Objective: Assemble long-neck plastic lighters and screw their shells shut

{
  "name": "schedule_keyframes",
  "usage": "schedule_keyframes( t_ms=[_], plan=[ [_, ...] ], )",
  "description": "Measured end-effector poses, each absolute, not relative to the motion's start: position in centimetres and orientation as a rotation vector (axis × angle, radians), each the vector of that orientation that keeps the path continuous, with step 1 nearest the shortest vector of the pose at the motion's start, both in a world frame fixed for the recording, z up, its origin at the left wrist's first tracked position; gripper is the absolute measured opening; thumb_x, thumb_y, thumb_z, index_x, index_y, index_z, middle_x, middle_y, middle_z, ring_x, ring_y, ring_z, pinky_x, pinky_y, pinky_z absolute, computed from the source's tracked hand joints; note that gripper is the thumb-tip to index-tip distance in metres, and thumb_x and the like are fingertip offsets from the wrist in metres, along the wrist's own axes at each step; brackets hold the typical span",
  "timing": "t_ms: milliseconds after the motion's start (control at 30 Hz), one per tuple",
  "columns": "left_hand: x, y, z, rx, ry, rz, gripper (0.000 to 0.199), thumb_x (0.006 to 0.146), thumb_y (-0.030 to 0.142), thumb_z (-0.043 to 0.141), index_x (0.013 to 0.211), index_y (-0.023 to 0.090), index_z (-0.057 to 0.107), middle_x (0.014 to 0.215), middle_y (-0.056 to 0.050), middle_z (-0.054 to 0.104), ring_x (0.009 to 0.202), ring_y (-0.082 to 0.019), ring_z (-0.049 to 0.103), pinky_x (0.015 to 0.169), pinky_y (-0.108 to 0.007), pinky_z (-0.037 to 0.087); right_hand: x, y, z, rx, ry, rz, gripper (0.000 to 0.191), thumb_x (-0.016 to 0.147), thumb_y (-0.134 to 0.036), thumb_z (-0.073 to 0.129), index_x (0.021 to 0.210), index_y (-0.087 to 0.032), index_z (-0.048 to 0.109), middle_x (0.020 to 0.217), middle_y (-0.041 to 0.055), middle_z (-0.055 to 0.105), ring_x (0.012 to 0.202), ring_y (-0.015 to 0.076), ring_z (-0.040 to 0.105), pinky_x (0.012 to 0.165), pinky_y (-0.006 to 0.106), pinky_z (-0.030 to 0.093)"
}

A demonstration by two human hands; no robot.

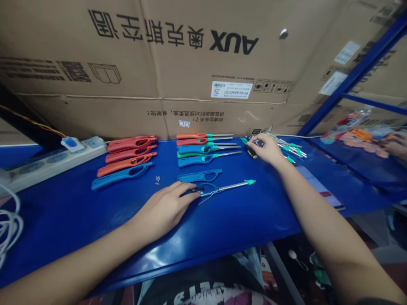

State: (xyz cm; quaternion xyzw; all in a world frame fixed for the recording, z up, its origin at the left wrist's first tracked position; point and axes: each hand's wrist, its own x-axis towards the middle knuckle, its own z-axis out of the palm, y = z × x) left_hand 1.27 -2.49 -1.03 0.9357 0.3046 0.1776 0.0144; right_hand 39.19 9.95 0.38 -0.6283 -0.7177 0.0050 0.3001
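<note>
Near the middle of the blue table, my left hand (170, 207) is closed on the handle end of an opened lighter (216, 189) with a metal tube and green tip. Just behind it lies a blue handle shell (199, 176). My right hand (265, 148) has its thumb and fingers pinched together at the back, beside a yellow-and-black tool (252, 152) and a small green piece; what it holds is too small to make out. Several lighters with metal tubes (208, 159) lie in a stack between the hands. Small screws (157, 180) sit left of the shell.
Red, orange and blue handles (132, 144) lie at the left by a power strip (57, 159). Metal tubes with green parts (292, 148) and a flat screen device (319, 186) are right. Cardboard (190, 76) stands behind. Another person's hand (397, 144) is far right near orange pieces.
</note>
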Motion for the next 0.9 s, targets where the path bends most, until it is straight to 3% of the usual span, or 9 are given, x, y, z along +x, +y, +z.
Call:
schedule_keyframes(
  t_ms=[67,167,267,400,600,900],
  plan=[
    [1.4,-2.6,-1.0,2.864,0.974,0.574,0.029,0.101,0.017,0.046,0.122,0.020,0.067,0.126,-0.010,0.068,0.111,-0.025,0.066,0.093,-0.041,0.059,37.2,8.3,1.4,-1.507,-2.094,0.203,0.022,0.085,-0.040,0.066,0.084,-0.019,0.070,0.080,0.0035,0.067,0.069,0.0167,0.057,0.069,0.031,0.048],
    [1.5,-2.7,-0.9,2.732,1.014,0.599,0.023,0.101,0.018,0.048,0.118,0.020,0.064,0.118,-0.009,0.070,0.109,-0.023,0.066,0.093,-0.040,0.058,33.9,5.6,2.1,-1.119,-2.370,0.652,0.025,0.090,-0.041,0.065,0.088,-0.017,0.069,0.078,0.0023,0.065,0.066,0.0134,0.055,0.062,0.026,0.044],
    [1.5,-2.7,-0.9,2.635,1.050,0.587,0.021,0.100,0.017,0.050,0.118,0.020,0.061,0.114,-0.007,0.070,0.107,-0.023,0.065,0.092,-0.040,0.057,31.1,3.6,1.9,-0.871,-2.520,0.758,0.016,0.094,-0.031,0.062,0.090,-0.016,0.068,0.090,0.0047,0.067,0.080,0.0145,0.060,0.072,0.027,0.047],
    [1.5,-2.7,-1.0,2.586,1.066,0.576,0.022,0.101,0.018,0.050,0.120,0.020,0.060,0.114,-0.007,0.070,0.108,-0.024,0.064,0.093,-0.042,0.056,29.3,2.5,1.0,-0.836,-2.610,0.718,0.009,0.096,-0.022,0.058,0.095,-0.018,0.066,0.096,0.0053,0.065,0.086,0.0156,0.061,0.077,0.029,0.048],
    [1.6,-2.7,-1.2,2.554,1.051,0.586,0.024,0.101,0.018,0.052,0.123,0.018,0.060,0.117,-0.008,0.068,0.109,-0.024,0.060,0.097,-0.043,0.052,28.7,1.9,0.4,-0.882,-2.633,0.583,0.011,0.098,-0.025,0.056,0.096,-0.019,0.065,0.097,0.0051,0.065,0.086,0.0168,0.062,0.077,0.029,0.048],
    [1.7,-2.8,-1.6,2.449,1.071,0.559,0.033,0.100,0.017,0.053,0.133,0.018,0.056,0.124,-0.009,0.061,0.113,-0.024,0.054,0.103,-0.043,0.047,27.8,1.5,0.0,-0.814,-2.748,0.314,0.015,0.101,-0.023,0.049,0.097,-0.018,0.063,0.097,0.0045,0.066,0.081,0.0155,0.062,0.067,0.026,0.043]
  ],
)
